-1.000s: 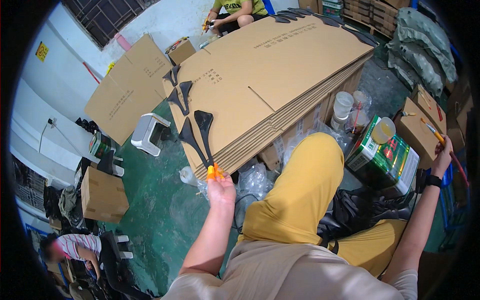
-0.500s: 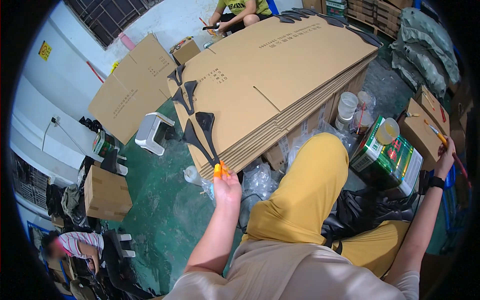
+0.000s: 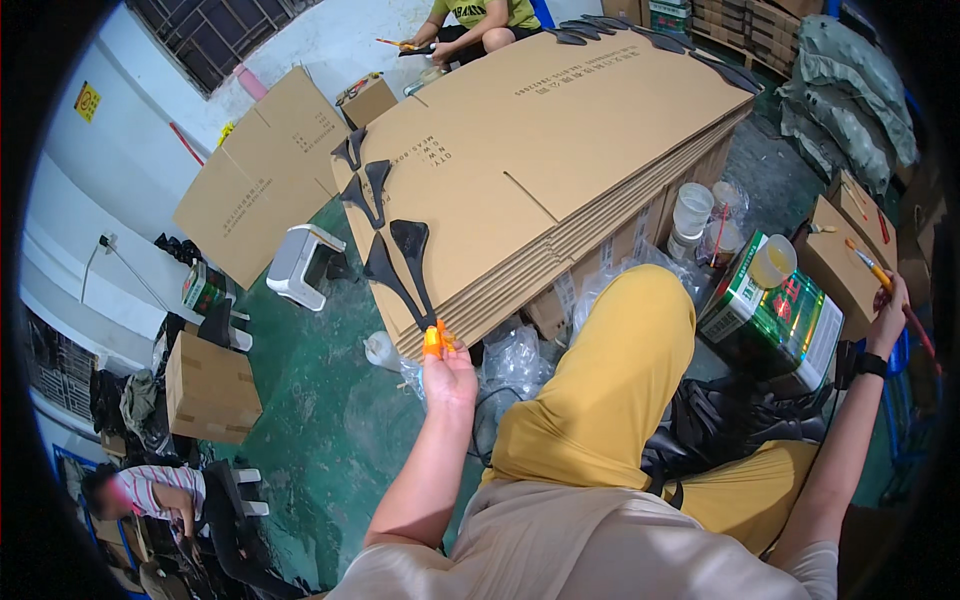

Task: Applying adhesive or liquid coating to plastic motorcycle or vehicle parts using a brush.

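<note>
My left hand, with orange covers on its fingertips, pinches the narrow joined end of a black V-shaped piece. The two broad arms of that piece rest on the near left corner of a cardboard stack. Out at the right, my right hand is closed around a paintbrush with a long reddish handle, its bristles pointing up and left. Near the brush, a translucent cup sits on a green metal can. More black V-shaped pieces lie along the stack's left edge.
Black pieces line the stack's far edge. Clear tubs stand between the stack and the can; cardboard with brushes lies at right. A white stool is left. One co-worker sits beyond the stack, another lower left.
My hands stay nearly where they were; the view shifts slightly. Beyond the stack, the co-worker's hands have moved, and the brush there now lies nearly level beside a dark piece.
</note>
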### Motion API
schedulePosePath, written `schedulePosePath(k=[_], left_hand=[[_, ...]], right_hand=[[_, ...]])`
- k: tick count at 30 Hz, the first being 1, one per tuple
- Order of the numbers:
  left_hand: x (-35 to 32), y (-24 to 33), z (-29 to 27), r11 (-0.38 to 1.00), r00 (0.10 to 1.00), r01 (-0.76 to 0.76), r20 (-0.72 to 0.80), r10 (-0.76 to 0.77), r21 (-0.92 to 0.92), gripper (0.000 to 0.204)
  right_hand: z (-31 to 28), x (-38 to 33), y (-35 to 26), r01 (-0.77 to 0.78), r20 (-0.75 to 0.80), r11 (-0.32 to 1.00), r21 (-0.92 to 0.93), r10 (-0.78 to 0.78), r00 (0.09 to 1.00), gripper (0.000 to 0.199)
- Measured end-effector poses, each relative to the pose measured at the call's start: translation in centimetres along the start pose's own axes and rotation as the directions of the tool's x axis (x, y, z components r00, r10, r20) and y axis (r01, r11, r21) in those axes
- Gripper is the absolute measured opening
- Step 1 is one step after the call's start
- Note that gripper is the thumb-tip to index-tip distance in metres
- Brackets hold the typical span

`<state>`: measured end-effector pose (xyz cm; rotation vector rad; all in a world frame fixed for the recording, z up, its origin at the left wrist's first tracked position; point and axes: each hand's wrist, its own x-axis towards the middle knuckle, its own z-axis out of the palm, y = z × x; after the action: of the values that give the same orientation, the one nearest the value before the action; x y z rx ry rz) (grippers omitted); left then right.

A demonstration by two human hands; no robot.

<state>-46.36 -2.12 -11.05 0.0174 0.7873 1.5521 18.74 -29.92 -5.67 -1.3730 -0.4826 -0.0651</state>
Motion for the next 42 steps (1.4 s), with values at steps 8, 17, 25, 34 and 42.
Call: schedulePosePath(k=[8, 17, 25, 34, 42], left_hand=[[0.4, 0.1, -0.9, 1.000, 0.999, 0.000, 0.053, 0.001, -0.017, 0.016], [0.6, 0.2, -1.3, 1.000, 0.997, 0.003, 0.074, -0.003, 0.010, 0.016], [0.0, 0.1, -0.7, 0.999, 0.999, 0.002, 0.032, -0.004, 0.045, 0.013], [0.1, 0.1, -0.8, 0.996, 0.999, -0.027, 0.031, 0.024, 0.087, 0.013], [-0.5, 0.3, -0.5, 0.993, 0.999, -0.031, -0.013, 0.033, 0.114, 0.017]], right_hand=[[0.9, -0.7, -0.9, 0.016, 0.005, 1.000, 0.002, -0.016, 1.000, 0.030], [2.1, -1.7, -2.0, 0.034, 0.021, 0.999, -0.013, -0.034, 0.999, 0.029], [2.0, -1.5, -1.5, 0.065, 0.055, 0.997, -0.049, -0.062, 0.997, 0.029], [2.2, -1.8, -1.4, 0.076, 0.071, 0.996, -0.052, -0.072, 0.995, 0.029], [2.5, -1.9, -1.4, 0.054, 0.061, 0.997, -0.047, -0.051, 0.997, 0.028]])
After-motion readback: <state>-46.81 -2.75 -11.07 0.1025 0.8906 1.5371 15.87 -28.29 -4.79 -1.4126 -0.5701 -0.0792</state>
